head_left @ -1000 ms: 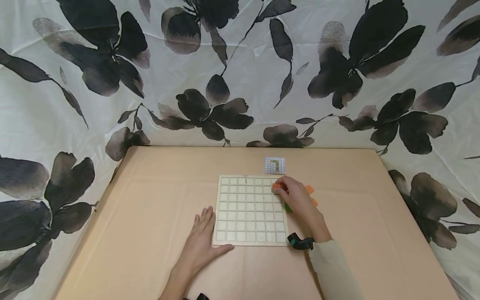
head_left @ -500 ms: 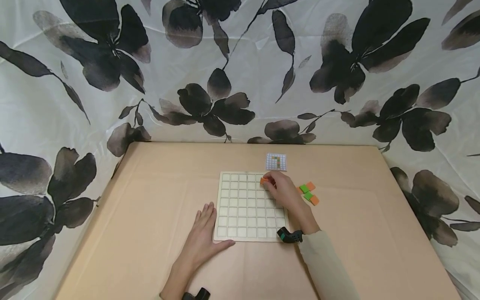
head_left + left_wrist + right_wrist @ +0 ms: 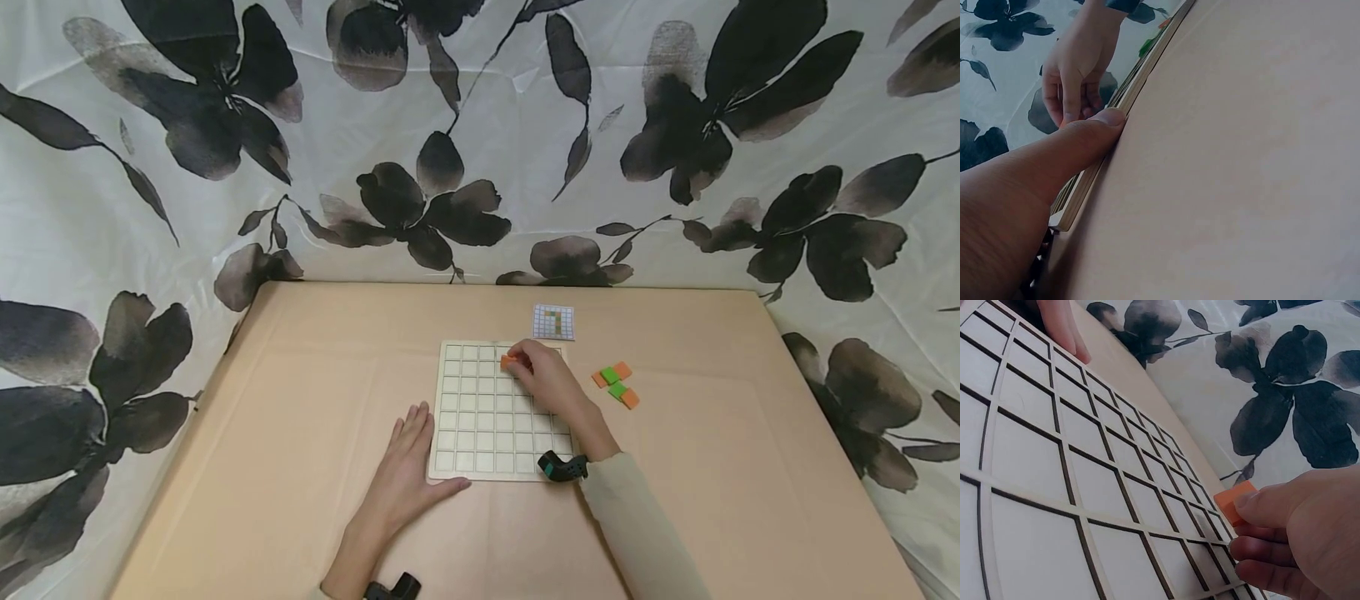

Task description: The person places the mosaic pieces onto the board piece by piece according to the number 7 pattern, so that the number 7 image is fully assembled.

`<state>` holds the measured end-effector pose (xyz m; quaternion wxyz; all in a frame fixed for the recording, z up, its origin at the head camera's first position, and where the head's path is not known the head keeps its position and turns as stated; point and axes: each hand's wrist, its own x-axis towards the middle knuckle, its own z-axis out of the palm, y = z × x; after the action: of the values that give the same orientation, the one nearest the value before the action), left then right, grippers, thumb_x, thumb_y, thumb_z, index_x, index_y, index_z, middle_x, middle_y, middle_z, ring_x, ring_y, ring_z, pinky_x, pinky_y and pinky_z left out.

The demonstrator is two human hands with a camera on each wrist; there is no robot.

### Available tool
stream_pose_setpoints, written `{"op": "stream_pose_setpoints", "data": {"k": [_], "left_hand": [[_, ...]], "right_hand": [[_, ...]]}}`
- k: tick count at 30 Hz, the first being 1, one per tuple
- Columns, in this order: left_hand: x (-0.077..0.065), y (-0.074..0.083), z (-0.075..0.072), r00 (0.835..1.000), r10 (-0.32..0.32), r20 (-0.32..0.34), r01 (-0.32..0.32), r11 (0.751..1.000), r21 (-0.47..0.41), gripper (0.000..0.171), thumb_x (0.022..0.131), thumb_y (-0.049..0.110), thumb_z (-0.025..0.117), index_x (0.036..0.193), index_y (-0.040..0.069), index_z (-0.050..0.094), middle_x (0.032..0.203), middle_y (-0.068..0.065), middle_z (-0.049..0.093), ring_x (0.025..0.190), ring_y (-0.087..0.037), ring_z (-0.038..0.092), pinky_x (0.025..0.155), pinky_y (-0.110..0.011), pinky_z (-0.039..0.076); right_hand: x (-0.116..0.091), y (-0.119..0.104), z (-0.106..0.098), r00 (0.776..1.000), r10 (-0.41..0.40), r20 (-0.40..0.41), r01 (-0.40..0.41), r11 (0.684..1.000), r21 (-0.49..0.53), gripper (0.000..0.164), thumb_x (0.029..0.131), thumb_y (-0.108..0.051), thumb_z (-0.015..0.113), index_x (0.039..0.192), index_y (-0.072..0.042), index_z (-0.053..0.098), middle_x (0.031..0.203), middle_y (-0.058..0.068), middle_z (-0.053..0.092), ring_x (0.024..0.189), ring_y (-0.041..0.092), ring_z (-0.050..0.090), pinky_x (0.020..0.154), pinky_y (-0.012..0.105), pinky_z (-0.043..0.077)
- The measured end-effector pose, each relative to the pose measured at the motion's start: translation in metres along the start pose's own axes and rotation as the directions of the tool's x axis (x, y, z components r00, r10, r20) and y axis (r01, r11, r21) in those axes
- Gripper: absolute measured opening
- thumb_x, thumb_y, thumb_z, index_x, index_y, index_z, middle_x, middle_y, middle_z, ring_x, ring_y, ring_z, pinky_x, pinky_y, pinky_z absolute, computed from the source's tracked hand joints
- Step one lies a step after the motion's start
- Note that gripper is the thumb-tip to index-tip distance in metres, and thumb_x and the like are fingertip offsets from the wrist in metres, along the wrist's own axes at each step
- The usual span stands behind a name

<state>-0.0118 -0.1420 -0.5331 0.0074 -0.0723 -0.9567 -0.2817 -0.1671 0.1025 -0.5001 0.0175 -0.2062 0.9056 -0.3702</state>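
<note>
A pale grid board (image 3: 472,417) with square cells lies flat on the table. Between thumb and fingers my right hand (image 3: 546,377) pinches an orange square tile (image 3: 1233,501), held over the far rows of the board. My left hand (image 3: 408,467) rests at the board's left side with its fingers straight, the thumb along the near edge. In the left wrist view that thumb (image 3: 1094,128) touches the board's rim. Several loose orange and green tiles (image 3: 617,392) lie to the right of the board.
A small printed card (image 3: 553,322) with a coloured grid pattern lies behind the board. The tan table (image 3: 300,375) ends at the back against a floral cloth (image 3: 337,142).
My right hand has moved left across the far part of the board with the orange tile, uncovering the loose tiles on the right. My left hand has stayed at the board.
</note>
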Motion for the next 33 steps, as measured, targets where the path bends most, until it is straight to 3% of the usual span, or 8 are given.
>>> {"op": "stream_pose_setpoints", "data": {"k": [14,20,33], "left_hand": [[0.002,0.002,0.001,1.000,0.009,0.002,-0.009,1.000,-0.010,0.116,0.071,0.065,0.080,0.153,-0.003,0.034,0.165,-0.016,0.025,0.157,-0.026,0.015,0.132,-0.041,0.012],[0.001,0.002,0.001,0.999,0.024,-0.024,-0.024,1.000,0.004,0.115,0.070,0.064,0.081,0.151,-0.005,0.037,0.164,-0.019,0.028,0.156,-0.031,0.021,0.131,-0.045,0.016],[0.001,0.001,0.000,0.999,0.038,-0.024,-0.038,0.999,0.008,0.114,0.071,0.064,0.080,0.151,-0.005,0.038,0.163,-0.021,0.029,0.155,-0.033,0.021,0.131,-0.047,0.016]], "right_hand": [[0.008,-0.002,0.020,1.000,0.012,0.003,-0.012,1.000,-0.008,0.018,0.098,-0.023,0.066,0.112,-0.011,0.067,0.095,0.001,0.069,0.080,0.013,0.058,0.071,0.027,0.053],[0.010,-0.002,0.028,1.000,0.008,-0.014,-0.008,1.000,-0.026,0.016,0.098,-0.023,0.066,0.110,-0.013,0.068,0.093,-0.001,0.068,0.078,0.012,0.056,0.068,0.026,0.051],[0.014,-0.003,0.035,1.000,-0.008,-0.010,0.007,0.996,-0.086,0.017,0.099,-0.024,0.065,0.111,-0.014,0.070,0.092,-0.001,0.063,0.077,0.012,0.053,0.068,0.026,0.049]]}}
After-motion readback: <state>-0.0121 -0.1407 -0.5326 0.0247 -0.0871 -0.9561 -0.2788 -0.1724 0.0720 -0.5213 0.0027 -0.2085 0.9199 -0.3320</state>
